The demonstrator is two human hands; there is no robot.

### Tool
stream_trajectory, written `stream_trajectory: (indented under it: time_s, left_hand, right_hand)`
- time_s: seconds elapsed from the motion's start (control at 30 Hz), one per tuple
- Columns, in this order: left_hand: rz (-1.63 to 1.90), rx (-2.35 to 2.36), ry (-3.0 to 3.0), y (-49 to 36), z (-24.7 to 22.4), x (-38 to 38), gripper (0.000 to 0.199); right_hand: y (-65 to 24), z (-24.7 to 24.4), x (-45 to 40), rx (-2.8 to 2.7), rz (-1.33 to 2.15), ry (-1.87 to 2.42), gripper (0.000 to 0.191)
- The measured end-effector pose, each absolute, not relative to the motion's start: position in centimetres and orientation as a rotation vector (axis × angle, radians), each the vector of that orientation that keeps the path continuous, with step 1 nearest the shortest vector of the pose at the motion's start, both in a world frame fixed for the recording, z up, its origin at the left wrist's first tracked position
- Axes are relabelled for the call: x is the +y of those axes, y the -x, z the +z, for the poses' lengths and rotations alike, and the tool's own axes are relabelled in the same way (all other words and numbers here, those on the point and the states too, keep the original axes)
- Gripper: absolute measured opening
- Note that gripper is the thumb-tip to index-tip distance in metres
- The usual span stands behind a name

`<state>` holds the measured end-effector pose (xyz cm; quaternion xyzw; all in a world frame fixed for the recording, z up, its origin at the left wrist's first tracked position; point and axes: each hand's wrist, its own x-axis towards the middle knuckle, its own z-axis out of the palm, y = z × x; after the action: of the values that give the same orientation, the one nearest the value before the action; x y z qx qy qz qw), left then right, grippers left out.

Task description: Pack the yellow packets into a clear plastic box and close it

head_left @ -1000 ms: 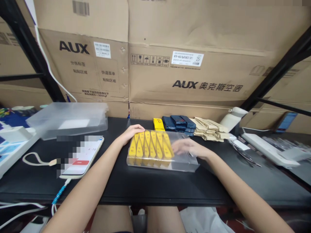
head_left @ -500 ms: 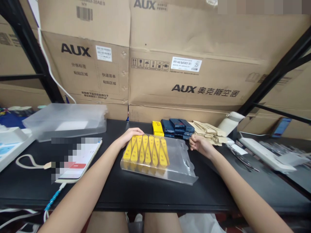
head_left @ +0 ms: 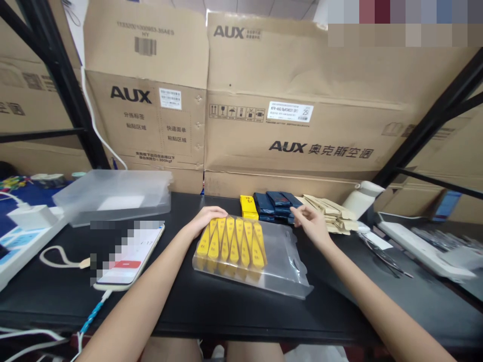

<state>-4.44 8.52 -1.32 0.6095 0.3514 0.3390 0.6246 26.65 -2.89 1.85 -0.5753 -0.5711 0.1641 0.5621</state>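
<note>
On the black table before me lies a clear plastic box (head_left: 285, 261) with a row of several yellow packets (head_left: 234, 246) in its left part. My left hand (head_left: 209, 219) grips the box's far left corner, its fingertips over the top edge. Empty, with fingers apart, my right hand (head_left: 311, 224) hovers past the box's right end. Its fingertips come close to a pile of dark blue packets (head_left: 277, 205); whether they touch, I cannot tell. Left of that pile is another yellow packet (head_left: 249, 206), and to its right are beige packets (head_left: 332, 216).
A phone (head_left: 130, 261) on a cable lies at left, below another clear plastic case (head_left: 113, 196). A power strip (head_left: 30, 241) sits at the left edge. To the right are a white bottle (head_left: 360, 200), glasses (head_left: 385, 259) and a white tray (head_left: 424, 251). Cardboard (head_left: 320, 125) walls the back.
My right hand has uncurled its fingers and stretched them toward the dark blue packets. My left hand keeps its hold on the box. The whole view has shifted slightly.
</note>
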Motion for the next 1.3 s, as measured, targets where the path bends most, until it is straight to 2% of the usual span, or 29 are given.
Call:
stream_trajectory:
  time_s: [0.23, 0.37, 0.5, 0.8, 0.97, 1.3]
  left_hand:
    - [0.777, 0.824, -1.408, 4.3, -1.1, 8.4, 0.021]
    - [0.787, 0.827, -1.411, 4.3, -0.9, 8.2, 0.02]
    - [0.8, 0.827, -1.42, 4.3, -1.1, 8.3, 0.021]
    - [0.796, 0.826, -1.405, 4.2, -1.1, 8.2, 0.019]
    - [0.784, 0.827, -1.448, 4.4, -0.8, 8.1, 0.019]
    - [0.794, 0.81, -1.437, 4.5, -0.9, 8.2, 0.017]
  right_hand:
    - [-22.0, 4.3, 2.0, -2.227, -0.103, 1.357, 0.008]
    - [-19.8, 3.9, 4.5, -2.479, -0.31, 1.486, 0.02]
    - [-19.1, 3.8, 5.3, -2.524, -0.384, 1.589, 0.03]
    - [-18.7, 4.0, 5.6, -2.554, -0.501, 1.617, 0.025]
    - [-18.5, 3.7, 6.4, -2.509, -0.576, 1.637, 0.015]
    - [-19.7, 4.7, 5.4, -2.372, -0.559, 1.547, 0.022]
